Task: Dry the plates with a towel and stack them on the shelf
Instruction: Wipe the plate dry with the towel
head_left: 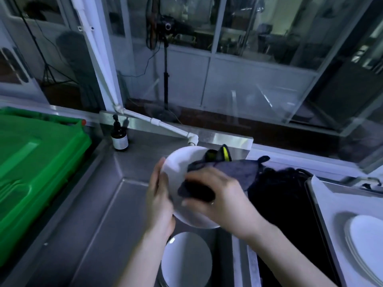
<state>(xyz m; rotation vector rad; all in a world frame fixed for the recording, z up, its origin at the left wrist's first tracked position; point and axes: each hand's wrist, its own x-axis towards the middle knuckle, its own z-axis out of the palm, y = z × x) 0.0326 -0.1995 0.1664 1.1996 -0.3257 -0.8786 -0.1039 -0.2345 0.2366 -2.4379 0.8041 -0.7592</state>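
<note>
A white plate (178,164) is held tilted over the steel sink (116,204). My left hand (158,195) grips its left rim, thumb on the front. My right hand (215,195) presses a dark grey towel (234,169) against the plate's face, fingers curled round the bunched cloth. Another white plate (186,259) lies in the sink below. A stack of white plates (366,243) sits on the white surface (327,206) at the right.
A green plastic crate (31,168) fills the left. A brown pump bottle (119,135) stands on the sink's back ledge. A white pipe ends in a tap (191,139) just behind the plate. A black mass (277,187) lies right of the sink.
</note>
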